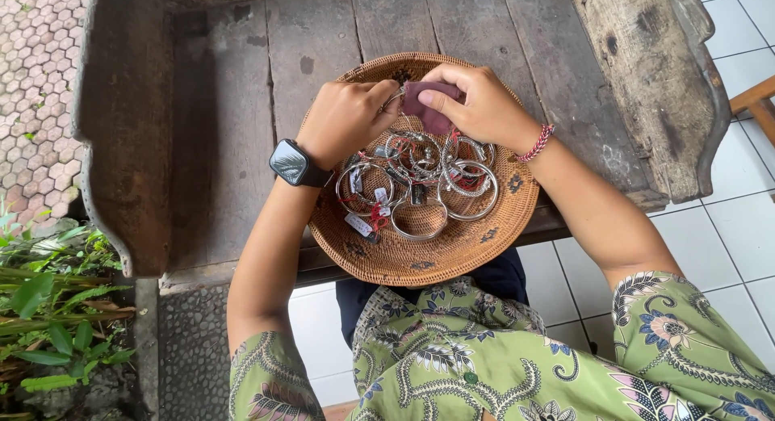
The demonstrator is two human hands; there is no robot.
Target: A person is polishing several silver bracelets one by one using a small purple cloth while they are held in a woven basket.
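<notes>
A dark, worn wooden bench (242, 106) carries everything here. Its front edge is near the person's knees, and a thick carved armrest (654, 82) closes its right side. On the front edge of the bench, a little to the right of the middle, sits a round woven tray (420, 263), and part of its rim hangs over the edge.

Inside the tray lies a heap of silver bangles (428, 179), many with small paper tags and red threads. They touch and overlap each other, mostly in the middle and the far half of the tray.

Above the far rim, the left hand (343, 118), with a black smartwatch (292, 163) on the wrist, is closed around one silver bangle (393, 100), which shows only a little between the fingers. The right hand (484, 106), with a red braided bracelet (536, 143), pinches a small maroon cloth (432, 106) against that bangle.

I judge the bangle to be stiff, light and smooth, so it may slip; a hold across the ring from both sides seems safest. The cloth is soft and folds easily under the fingers.
</notes>
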